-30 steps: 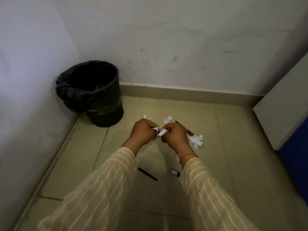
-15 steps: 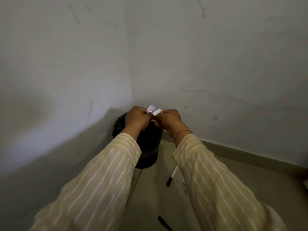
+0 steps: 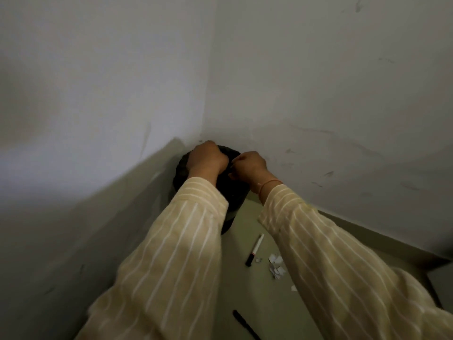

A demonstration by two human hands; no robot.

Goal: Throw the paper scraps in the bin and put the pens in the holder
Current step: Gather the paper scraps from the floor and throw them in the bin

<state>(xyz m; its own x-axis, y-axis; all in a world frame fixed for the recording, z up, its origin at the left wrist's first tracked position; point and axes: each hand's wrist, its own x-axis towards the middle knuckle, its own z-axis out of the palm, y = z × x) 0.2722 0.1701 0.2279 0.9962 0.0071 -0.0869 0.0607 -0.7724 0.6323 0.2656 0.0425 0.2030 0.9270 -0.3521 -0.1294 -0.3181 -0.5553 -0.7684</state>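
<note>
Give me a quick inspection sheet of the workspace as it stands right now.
Surface: tiled floor, dim, in a wall corner.
Job's things: black bin in the corner; white pen and black pen lying on the floor; paper scraps on the floor beside the white pen. No pen holder in view.
Clutter: nothing seen.
Grippers: left hand and right hand over the bin's mouth, fingers curled; contents hidden.
Cables: nothing seen.
Surroundings: scuffed white walls.
</note>
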